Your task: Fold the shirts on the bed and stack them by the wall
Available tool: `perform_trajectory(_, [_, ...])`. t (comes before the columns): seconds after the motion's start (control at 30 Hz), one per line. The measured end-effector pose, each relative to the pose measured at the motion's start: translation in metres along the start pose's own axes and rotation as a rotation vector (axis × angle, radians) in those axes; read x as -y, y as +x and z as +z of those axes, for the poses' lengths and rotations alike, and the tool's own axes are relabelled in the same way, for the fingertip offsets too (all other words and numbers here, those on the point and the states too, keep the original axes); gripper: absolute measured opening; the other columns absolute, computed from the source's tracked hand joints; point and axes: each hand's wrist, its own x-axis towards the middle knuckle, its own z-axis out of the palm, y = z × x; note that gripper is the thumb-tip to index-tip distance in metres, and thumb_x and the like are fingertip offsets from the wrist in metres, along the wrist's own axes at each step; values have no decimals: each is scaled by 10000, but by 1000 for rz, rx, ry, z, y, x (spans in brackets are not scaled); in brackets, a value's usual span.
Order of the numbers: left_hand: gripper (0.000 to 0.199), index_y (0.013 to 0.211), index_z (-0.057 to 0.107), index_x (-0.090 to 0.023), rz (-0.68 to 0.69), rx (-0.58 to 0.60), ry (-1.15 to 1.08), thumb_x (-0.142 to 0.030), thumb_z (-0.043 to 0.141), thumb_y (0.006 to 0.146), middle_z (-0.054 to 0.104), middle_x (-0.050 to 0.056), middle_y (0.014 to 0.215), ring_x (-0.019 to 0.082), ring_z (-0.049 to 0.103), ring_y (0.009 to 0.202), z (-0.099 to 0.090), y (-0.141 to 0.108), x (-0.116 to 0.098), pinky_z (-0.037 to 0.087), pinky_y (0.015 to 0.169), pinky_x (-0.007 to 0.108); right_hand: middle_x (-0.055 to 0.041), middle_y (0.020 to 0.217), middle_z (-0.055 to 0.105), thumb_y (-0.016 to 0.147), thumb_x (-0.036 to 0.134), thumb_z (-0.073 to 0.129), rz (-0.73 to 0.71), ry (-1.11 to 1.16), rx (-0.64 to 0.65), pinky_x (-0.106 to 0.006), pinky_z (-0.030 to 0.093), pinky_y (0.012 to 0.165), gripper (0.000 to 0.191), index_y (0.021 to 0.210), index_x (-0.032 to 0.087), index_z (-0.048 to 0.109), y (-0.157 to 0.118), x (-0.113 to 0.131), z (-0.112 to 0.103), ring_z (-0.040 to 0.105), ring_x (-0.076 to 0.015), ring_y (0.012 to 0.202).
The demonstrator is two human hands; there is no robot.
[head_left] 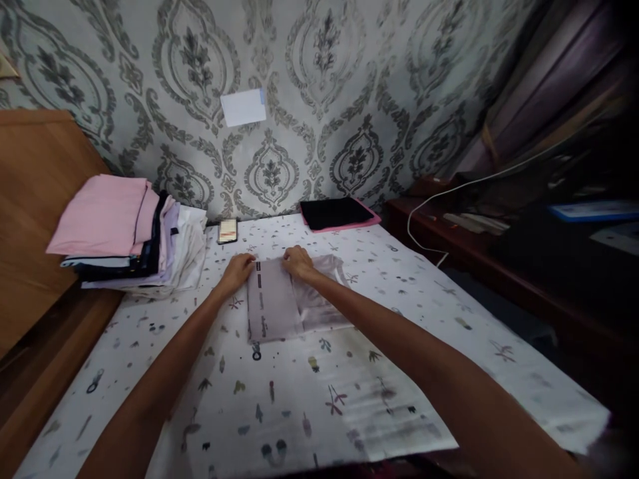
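A pale mauve-grey folded garment (273, 303) lies flat on the patterned white sheet (289, 426), with dark printed lettering along its left side. Its right part is loose and wrinkled. At the far left corner, the fingers of my left hand (239, 271) are closed on the cloth's edge. My right hand (298, 261) pinches the far edge near the middle, its forearm crossing over the right part of the garment.
On the left, a stack of folded clothes (104, 216) leans beside a wooden panel (40, 199). A phone (227, 231) and a folded black cloth (334, 213) over a pink one lie near the wall. To the right, a white cable (466, 179) trails across a dark wooden table (429, 229).
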Motion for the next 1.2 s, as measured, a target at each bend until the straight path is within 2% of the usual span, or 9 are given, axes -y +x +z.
perform_trajectory(0.2, [190, 871, 689, -184, -31, 32, -18, -276, 522, 871, 708, 49, 845, 209, 624, 810, 2, 6, 5, 486, 773, 335, -36, 978, 696, 927, 212, 490, -43, 79, -55, -249, 454, 775, 185, 1058, 196, 619, -7, 6, 0, 616, -170, 902])
perform_trajectory(0.37, [135, 802, 671, -189, -34, 39, 14, -232, 548, 835, 692, 46, 812, 211, 614, 800, 0, 10, 5, 479, 784, 343, -58, 872, 702, 882, 124, 494, 83, 98, -19, -235, 464, 626, 182, 984, 165, 639, 1, 3, 8, 638, -162, 724])
perform_trajectory(0.47, [153, 893, 673, -191, -32, 13, 41, -236, 530, 857, 691, 61, 889, 228, 614, 870, -2, 4, 4, 489, 832, 367, -48, 758, 697, 832, 73, 518, 144, 98, 33, -226, 460, 562, 209, 960, 153, 663, 4, -2, 10, 638, -157, 621])
perform_trajectory(0.53, [215, 1020, 660, -188, -26, -17, 60, -239, 497, 889, 684, 88, 1008, 253, 605, 979, -3, -4, 1, 486, 895, 401, -50, 747, 705, 820, 80, 541, 148, 89, 52, -228, 471, 580, 225, 983, 156, 677, 3, -3, 7, 658, -166, 644])
perform_trajectory(0.63, [289, 1155, 622, -180, 9, -40, 75, -231, 451, 929, 647, 121, 1161, 276, 566, 1124, -4, -19, -8, 454, 992, 436, -91, 939, 738, 826, 127, 569, 124, 52, 40, -263, 494, 690, 259, 1053, 173, 684, -2, -3, 2, 691, -212, 846])
perform_trajectory(0.7, [294, 1172, 620, -180, 51, -31, 80, -228, 446, 940, 643, 119, 1175, 275, 563, 1135, -4, -25, -18, 447, 1011, 429, -110, 1084, 725, 853, 165, 557, 105, 23, 21, -297, 493, 770, 275, 1096, 189, 683, -4, -3, -3, 671, -243, 987])
perform_trajectory(0.77, [285, 1161, 628, -177, 102, -12, 94, -218, 454, 940, 649, 117, 1164, 275, 569, 1120, -2, -25, -30, 450, 1008, 424, -109, 1123, 720, 888, 185, 517, 91, 4, 12, -313, 484, 813, 285, 1117, 200, 686, -6, -3, -6, 654, -250, 1041])
perform_trajectory(0.97, [275, 1151, 648, -172, 175, 56, 113, -189, 488, 927, 652, 117, 1184, 268, 550, 1177, 12, 6, -54, 427, 1048, 410, -92, 1040, 749, 871, 160, 536, 56, 0, 46, -257, 463, 802, 255, 1016, 168, 746, -11, -11, -13, 663, -201, 978])
perform_trajectory(1.2, [147, 942, 675, -200, 187, 125, 105, -193, 540, 886, 693, 92, 1018, 273, 592, 1032, 35, 32, -57, 471, 944, 422, -30, 840, 752, 796, 128, 635, 6, 55, 112, -211, 432, 687, 140, 811, 179, 766, -24, -19, -11, 668, -163, 842])
